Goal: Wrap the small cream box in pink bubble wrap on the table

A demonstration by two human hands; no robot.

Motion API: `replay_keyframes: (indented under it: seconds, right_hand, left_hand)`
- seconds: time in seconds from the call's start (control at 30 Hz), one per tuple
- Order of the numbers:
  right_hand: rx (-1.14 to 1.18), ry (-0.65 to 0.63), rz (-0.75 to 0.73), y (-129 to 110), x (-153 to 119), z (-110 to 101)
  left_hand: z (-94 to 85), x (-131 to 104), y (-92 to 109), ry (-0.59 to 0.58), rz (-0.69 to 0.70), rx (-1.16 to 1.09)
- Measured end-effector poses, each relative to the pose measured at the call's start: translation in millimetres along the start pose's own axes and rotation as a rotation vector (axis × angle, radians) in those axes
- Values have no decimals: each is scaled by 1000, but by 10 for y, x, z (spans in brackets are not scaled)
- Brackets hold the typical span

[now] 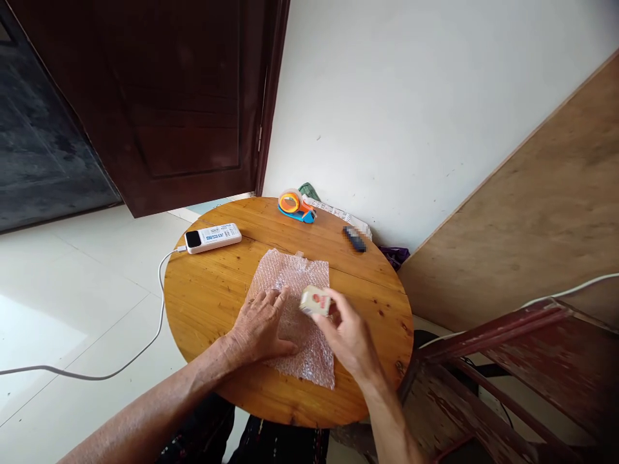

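A sheet of bubble wrap (309,354) lies on the round wooden table (207,303). My left hand (261,325) rests on the left part of the sheet, fingers spread and nothing held. Between the thumb and fingers of my right hand (351,335) is a small beige box (315,301) with a red mark, tilted over the right half of the wrap. The box is slightly blurred, and whether it touches the sheet I cannot tell.
At the table's back edge stands an orange and blue tape dispenser (296,206). A pixelated dark object (354,239) lies back right. A white power bank (213,238) with a cable (161,303) sits back left. Wooden steps (493,367) are at the right.
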State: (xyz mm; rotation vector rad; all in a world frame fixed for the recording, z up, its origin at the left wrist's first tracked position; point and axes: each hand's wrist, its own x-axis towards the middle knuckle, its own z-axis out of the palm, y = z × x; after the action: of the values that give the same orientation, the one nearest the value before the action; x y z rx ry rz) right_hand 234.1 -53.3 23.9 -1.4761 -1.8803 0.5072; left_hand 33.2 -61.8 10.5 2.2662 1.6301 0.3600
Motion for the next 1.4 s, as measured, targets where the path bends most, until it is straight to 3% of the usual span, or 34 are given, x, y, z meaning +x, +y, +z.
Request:
replay_keyframes:
  seconds: [0.13,0.27,0.33,0.43,0.5,0.57,0.67,0.8,0.93,1.07,1.23,1.4]
  right_hand:
    - [-168,303,170,385,-91,-305]
    - [-398,233,142,723,-127,-445]
    - [-422,258,90,694,-152,-479]
    - [-343,319,18,349,-198,-489]
    - [-237,242,-117,25,-196,-421]
    - [-160,84,-260,-247,-132,-271]
    - [-155,-131,-355,-407,93,32]
    - [-280,-170,-293,-250,526,290]
    - [-482,-79,-72,-70,935,289]
    - [-578,-153,98,-19,1274,259]
    - [-487,-220,164,12,1584,302]
    - [-237,-227,151,95,1666,391]
  left_hand:
    - [-29,-24,20,6,39,66]
    - [-49,-23,29,-18,66,104]
    - [-49,-4,22,-26,77,113]
    - [-66,43,0,-36,97,130]
    - [-99,78,-22,-40,114,145]
    - [-138,108,-46,-47,117,154]
    - [-173,125,-85,-46,134,147]
    - [-163,86,-122,-39,153,130]
    - [-124,36,-122,-65,145,108]
    - [-83,3,-95,-66,118,95]
    - [-47,-41,-64,-71,111,74]
    - [-17,-99,-35,-72,95,43]
